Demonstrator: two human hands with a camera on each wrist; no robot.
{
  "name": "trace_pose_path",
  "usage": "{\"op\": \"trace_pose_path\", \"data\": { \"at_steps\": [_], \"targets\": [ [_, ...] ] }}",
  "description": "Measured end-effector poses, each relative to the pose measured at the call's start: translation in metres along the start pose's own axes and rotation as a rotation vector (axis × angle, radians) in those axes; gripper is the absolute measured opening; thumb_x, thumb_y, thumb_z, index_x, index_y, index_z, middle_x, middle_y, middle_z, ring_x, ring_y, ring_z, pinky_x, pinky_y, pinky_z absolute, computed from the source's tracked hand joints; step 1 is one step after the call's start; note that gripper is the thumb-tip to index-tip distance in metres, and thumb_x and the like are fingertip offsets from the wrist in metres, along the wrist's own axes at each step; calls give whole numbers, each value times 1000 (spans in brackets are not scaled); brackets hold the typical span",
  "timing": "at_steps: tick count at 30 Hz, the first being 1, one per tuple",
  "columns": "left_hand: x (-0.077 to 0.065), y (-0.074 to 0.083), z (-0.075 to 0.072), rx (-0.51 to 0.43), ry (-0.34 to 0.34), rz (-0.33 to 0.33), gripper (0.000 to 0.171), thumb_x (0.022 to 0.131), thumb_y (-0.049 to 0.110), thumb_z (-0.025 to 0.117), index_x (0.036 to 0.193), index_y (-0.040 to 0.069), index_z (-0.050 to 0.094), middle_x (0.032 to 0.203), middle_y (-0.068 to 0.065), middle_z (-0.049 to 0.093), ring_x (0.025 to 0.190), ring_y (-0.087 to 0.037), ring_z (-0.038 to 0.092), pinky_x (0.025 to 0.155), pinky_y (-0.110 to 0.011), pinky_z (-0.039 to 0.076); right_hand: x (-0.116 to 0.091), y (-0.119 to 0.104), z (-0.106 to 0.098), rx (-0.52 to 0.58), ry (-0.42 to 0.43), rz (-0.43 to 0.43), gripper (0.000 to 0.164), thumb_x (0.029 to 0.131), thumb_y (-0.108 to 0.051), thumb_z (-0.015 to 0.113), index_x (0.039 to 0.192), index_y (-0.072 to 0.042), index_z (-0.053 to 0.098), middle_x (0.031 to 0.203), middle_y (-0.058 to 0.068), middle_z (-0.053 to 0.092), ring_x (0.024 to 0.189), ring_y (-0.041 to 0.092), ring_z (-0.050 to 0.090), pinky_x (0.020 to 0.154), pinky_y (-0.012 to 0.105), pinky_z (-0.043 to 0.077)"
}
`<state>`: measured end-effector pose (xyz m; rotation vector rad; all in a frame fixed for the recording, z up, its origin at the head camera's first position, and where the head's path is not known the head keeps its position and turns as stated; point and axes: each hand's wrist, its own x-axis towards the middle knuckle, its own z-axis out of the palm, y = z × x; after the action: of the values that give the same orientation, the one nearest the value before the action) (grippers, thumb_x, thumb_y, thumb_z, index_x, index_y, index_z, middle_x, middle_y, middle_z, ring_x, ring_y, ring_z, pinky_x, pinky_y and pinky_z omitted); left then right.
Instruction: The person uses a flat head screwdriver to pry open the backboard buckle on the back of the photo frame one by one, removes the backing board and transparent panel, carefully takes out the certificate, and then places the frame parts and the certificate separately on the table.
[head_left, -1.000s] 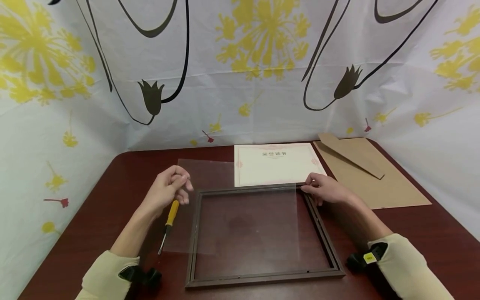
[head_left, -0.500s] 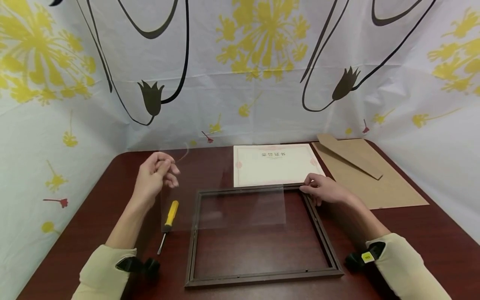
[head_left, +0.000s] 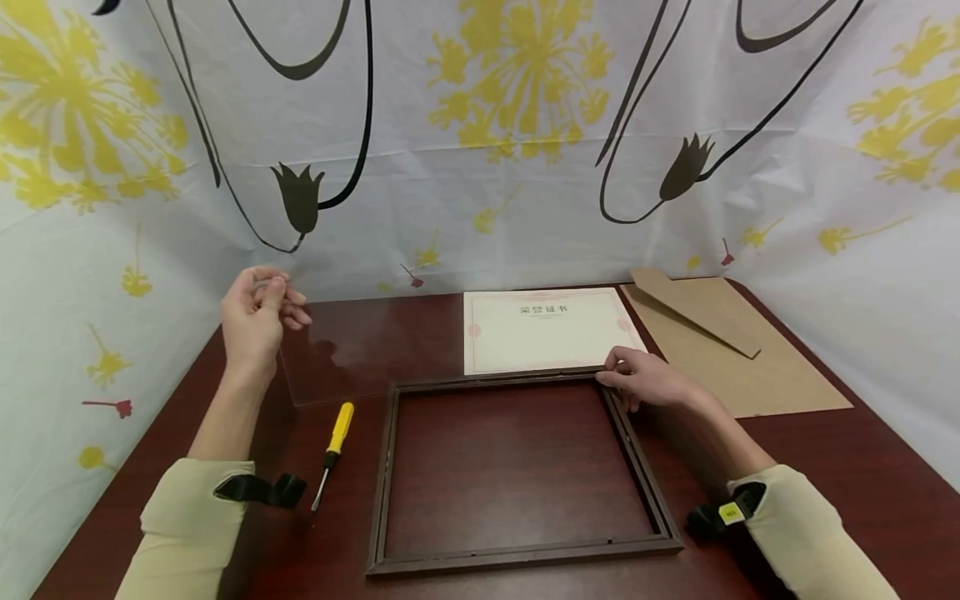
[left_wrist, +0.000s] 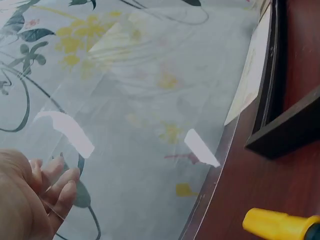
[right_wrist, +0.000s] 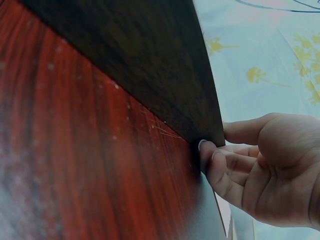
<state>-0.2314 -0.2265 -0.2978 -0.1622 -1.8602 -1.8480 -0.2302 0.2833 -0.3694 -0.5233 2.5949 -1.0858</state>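
My left hand [head_left: 258,321] pinches the edge of a clear sheet [head_left: 375,354] between thumb and fingers, holding it up at the back left. Reflections streak the sheet [left_wrist: 135,120] in the left wrist view, and the patterned cloth shows through it. A dark brown picture frame [head_left: 525,557], with no pane in it, lies on the table. My right hand [head_left: 645,377] grips the frame at its far right corner, with thumb and fingertips on the bar in the right wrist view. A screwdriver [head_left: 341,429] with a yellow handle lies left of the frame.
A cream certificate [head_left: 551,337] lies behind the frame. To its right is a brown backing board [head_left: 780,383] with a raised stand flap [head_left: 697,317]. A flower-patterned cloth [head_left: 420,200] hangs behind the dark red table [head_left: 847,492].
My left hand has carried the clear sheet left and back, off the frame and away from the screwdriver. My right hand stays on the frame's corner.
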Motion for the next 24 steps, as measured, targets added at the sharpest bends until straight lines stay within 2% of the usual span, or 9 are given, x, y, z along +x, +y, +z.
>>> {"op": "trace_pose_path", "data": {
  "at_steps": [7,14,18,24],
  "targets": [
    [12,-4,-11,-38,102,-34,20,104,19,51,112,1,57,75,-7,64,53,-16,60,51,-19,49,0,0,0,-16,8,4,21,104,-21,60,97,-3,52,66,7,58,55,26,61,57,37,53],
    [22,-11,-18,-37,191,-51,13,104,18,50,107,7,57,71,-5,62,49,-14,57,49,-18,46,1,0,1,-4,7,2,20,104,-20,59,97,-2,52,66,7,57,55,26,61,57,37,54],
    [23,-16,-22,-24,213,-76,13,104,18,48,108,9,57,71,-5,60,49,-13,55,50,-18,46,1,1,1,-9,12,-2,20,104,-20,59,97,-2,52,66,7,57,54,26,61,56,37,54],
    [24,-24,-29,-2,210,-136,16,105,18,47,114,9,57,73,-5,58,51,-13,54,51,-17,46,2,2,1,-4,13,-2,20,104,-20,59,97,-2,52,66,7,57,54,26,61,56,37,54]
  ]
}}
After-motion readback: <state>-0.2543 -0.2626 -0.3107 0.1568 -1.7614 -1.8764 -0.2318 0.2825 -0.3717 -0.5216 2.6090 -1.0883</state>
